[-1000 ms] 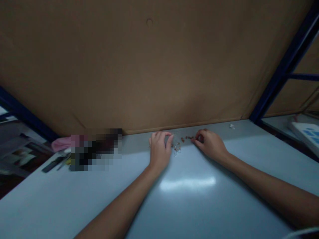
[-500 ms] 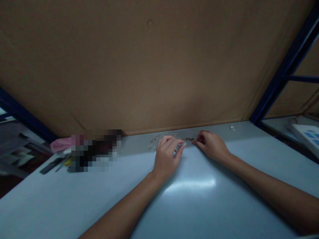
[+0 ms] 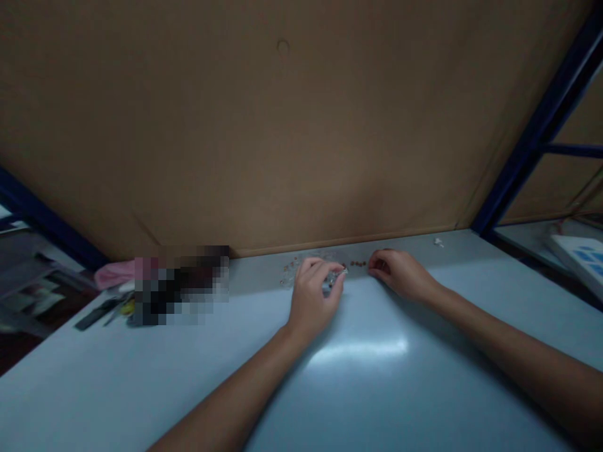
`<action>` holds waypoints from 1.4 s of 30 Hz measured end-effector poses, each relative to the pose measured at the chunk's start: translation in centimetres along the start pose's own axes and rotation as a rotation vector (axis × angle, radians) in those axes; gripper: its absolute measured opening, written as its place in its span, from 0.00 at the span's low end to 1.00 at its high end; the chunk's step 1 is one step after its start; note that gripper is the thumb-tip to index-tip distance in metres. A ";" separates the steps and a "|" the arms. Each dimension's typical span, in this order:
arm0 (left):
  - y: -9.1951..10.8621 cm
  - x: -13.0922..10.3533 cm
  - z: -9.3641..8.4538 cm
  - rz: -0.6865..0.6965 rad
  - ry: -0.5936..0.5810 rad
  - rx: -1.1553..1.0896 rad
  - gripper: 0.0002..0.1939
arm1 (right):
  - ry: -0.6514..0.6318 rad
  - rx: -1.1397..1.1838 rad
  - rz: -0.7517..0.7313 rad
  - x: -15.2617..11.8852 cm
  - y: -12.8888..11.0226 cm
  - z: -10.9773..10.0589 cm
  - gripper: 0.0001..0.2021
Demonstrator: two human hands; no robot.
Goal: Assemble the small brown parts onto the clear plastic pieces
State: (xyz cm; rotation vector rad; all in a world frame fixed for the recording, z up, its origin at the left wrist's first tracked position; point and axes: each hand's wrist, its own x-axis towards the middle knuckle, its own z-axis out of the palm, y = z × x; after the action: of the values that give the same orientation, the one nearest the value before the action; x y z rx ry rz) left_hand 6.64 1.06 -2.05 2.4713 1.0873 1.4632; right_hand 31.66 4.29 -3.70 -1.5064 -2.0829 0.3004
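Observation:
My left hand (image 3: 311, 298) is closed in a pinch over the far middle of the table, thumb against fingertips. A small clear plastic piece (image 3: 345, 271) shows at its tips; its exact kind is too blurred to tell. Beyond and left of that hand lie several clear, glinting pieces with orange-brown spots (image 3: 287, 270). A short row of small round brown pieces (image 3: 358, 263) sits on the table between my hands. My right hand (image 3: 400, 274) rests just right of the row, its fingers curled and the thumb pressed to them. Whatever they may hold is hidden.
A tall cardboard panel (image 3: 301, 138) closes off the back of the pale table (image 3: 141, 376). Dark tools (image 3: 97, 314) and a pink cloth (image 3: 115, 274) lie at the left, beside a blurred-out patch. A small white scrap (image 3: 438, 242) lies back right. Blue frame posts (image 3: 518, 147) flank the table.
My right hand has drawn slightly right, away from the row of brown pieces, its fingers more curled. My left hand has shifted slightly left with the clear plastic piece.

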 end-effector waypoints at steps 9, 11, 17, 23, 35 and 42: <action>0.0 0.0 -0.1 -0.029 0.002 0.003 0.03 | -0.046 0.003 -0.029 0.3 0.3 -0.2 0.05; 0.0 -0.1 0.0 -0.033 0.004 0.002 0.03 | -0.049 -0.008 -0.046 0.3 0.5 -0.2 0.06; -0.2 -0.3 0.2 -0.032 -0.002 0.000 0.04 | 0.078 0.133 -0.115 -0.2 -1.4 -0.5 0.06; 0.0 -0.4 0.2 -0.056 -0.021 -0.020 0.04 | 0.048 0.576 -0.078 -1.4 -5.0 -0.6 0.13; -0.1 -0.4 0.0 -0.034 -0.016 -0.054 0.06 | 0.107 0.513 -0.135 -1.6 -4.8 -0.4 0.11; -0.7 -0.4 0.0 0.059 -0.043 -0.080 0.06 | 0.112 0.347 -0.283 -1.7 -4.5 -1.2 0.09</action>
State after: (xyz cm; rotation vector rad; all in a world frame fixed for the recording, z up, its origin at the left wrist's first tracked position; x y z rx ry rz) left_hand 6.12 1.31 -2.61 2.4875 0.9373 1.4318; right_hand 29.02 1.00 -1.05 -0.9918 -1.9988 0.4322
